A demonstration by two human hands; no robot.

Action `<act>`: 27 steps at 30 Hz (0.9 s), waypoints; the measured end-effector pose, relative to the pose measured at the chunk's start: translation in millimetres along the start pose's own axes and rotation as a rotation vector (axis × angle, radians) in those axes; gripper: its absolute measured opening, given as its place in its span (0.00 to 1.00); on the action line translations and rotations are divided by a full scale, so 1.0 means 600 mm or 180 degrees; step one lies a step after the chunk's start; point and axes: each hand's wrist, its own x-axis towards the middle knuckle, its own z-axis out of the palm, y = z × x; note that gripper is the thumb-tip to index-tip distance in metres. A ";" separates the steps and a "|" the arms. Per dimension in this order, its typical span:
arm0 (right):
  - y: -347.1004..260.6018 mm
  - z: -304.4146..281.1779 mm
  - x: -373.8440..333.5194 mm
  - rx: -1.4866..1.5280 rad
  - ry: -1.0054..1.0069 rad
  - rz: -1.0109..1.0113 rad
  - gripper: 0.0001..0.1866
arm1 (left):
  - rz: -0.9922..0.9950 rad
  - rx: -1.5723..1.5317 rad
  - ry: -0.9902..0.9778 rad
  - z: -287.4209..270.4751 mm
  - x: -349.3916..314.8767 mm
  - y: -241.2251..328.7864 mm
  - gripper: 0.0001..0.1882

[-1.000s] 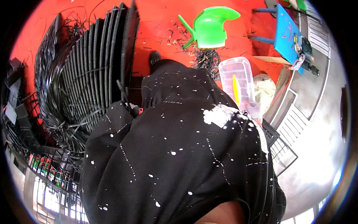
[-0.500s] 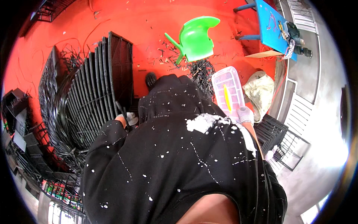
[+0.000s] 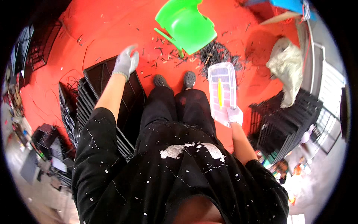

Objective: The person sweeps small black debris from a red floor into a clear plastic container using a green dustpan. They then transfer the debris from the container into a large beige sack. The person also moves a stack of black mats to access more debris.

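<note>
At twelve o'clock we saw a chair (image 3: 186, 28) of smooth, glossy plastic; at two, a clear plastic box (image 3: 227, 91) and a wrinkled, clothlike sack (image 3: 289, 63)

Our gloves (image 3: 126, 65) are pale grey, the container (image 3: 228, 87) clear, the strip (image 3: 220, 93) yellow. We see a bright green chair (image 3: 188, 28), a red floor (image 3: 112, 22) and our white-flecked black top (image 3: 160, 181); the slightly blurred sack (image 3: 286, 61) seems cream.

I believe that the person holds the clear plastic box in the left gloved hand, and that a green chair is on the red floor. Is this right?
Not quite: the head view shows the right gloved hand holding the clear plastic box. The green chair is indeed on the red floor.
</note>
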 end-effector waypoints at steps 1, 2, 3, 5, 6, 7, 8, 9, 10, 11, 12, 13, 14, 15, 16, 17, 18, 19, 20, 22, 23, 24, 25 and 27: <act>0.009 0.033 0.022 -0.0070 -0.0013 -0.0048 0.16 | 0.0281 0.0455 -0.0093 0.039 0.022 0.026 0.17; 0.012 0.056 0.036 -0.0055 -0.0119 0.0048 0.16 | 0.0563 0.0887 -0.0162 0.081 0.048 0.047 0.18; 0.008 0.066 0.044 -0.0061 -0.0236 0.0121 0.16 | 0.0514 0.0271 -0.0276 0.095 0.107 0.058 0.16; 0.040 0.095 0.058 0.0141 -0.0497 0.0332 0.16 | 0.0662 -0.0057 0.0279 0.213 0.164 0.087 0.19; 0.044 0.124 0.072 0.0288 -0.0573 0.0275 0.15 | 0.0355 -0.0059 -0.0020 0.179 0.243 0.121 0.18; 0.057 0.147 0.082 0.0389 -0.0619 0.0264 0.15 | -0.0011 -0.0107 -0.0342 0.150 0.327 0.139 0.18; 0.077 0.162 0.086 0.0463 -0.0632 0.0323 0.14 | -0.0728 -0.1278 -0.0803 0.214 0.356 0.133 0.28; 0.071 0.171 0.094 0.0684 -0.0674 0.0321 0.13 | -0.0249 -0.0295 -0.0620 0.174 0.406 0.149 0.28; 0.096 0.184 0.096 0.0699 -0.0723 0.0468 0.14 | 0.0063 0.0539 -0.0386 0.207 0.414 0.144 0.25; 0.120 0.197 0.100 0.0713 -0.0780 0.0583 0.16 | 0.0409 0.1267 -0.0172 0.228 0.412 0.136 0.22; 0.142 0.211 0.093 0.0760 -0.0798 0.0737 0.17 | 0.0623 0.1796 -0.0129 0.261 0.415 0.128 0.20; 0.151 0.217 0.084 0.0749 -0.0821 0.0915 0.17 | 0.0819 0.2174 -0.0113 0.283 0.412 0.125 0.18; 0.155 0.215 0.074 0.0740 -0.0826 0.1084 0.17 | 0.0807 0.2149 -0.0328 0.299 0.398 0.116 0.17; 0.150 0.221 0.079 0.0739 -0.0876 0.1159 0.16 | 0.0803 0.2139 -0.0454 0.295 0.378 0.114 0.16; 0.146 0.225 0.083 0.0737 -0.0912 0.1204 0.16 | 0.0837 0.2105 -0.0562 0.290 0.352 0.124 0.16; 0.152 0.236 0.084 0.0772 -0.0923 0.1177 0.16 | 0.0913 0.2101 -0.0591 0.315 0.291 0.123 0.16; 0.172 0.246 0.078 0.0770 -0.0877 0.1208 0.16 | 0.0960 0.2049 -0.0687 0.369 0.222 0.094 0.16; 0.179 0.251 0.078 0.0797 -0.0851 0.1200 0.15 | 0.1037 0.2020 -0.0750 0.398 0.173 0.089 0.16; 0.172 0.249 0.083 0.0855 -0.0888 0.1170 0.15 | 0.1308 0.2578 -0.0552 0.395 0.153 0.108 0.16; 0.165 0.241 0.087 0.0930 -0.0899 0.1174 0.15 | 0.1822 0.3626 -0.0194 0.380 0.134 0.134 0.17; 0.161 0.238 0.090 0.0936 -0.0872 0.1088 0.15 | 0.2338 0.3992 -0.0501 0.352 0.119 0.157 0.17; 0.159 0.232 0.092 0.0925 -0.0806 0.1023 0.16 | 0.2874 0.4304 -0.0841 0.330 0.098 0.172 0.17; 0.159 0.227 0.090 0.0913 -0.0729 0.1002 0.16 | 0.3140 0.4937 -0.0648 0.340 0.056 0.182 0.18; 0.148 0.222 0.102 0.0887 -0.0798 0.1021 0.16 | 0.3923 0.5826 -0.0430 0.324 -0.027 0.227 0.19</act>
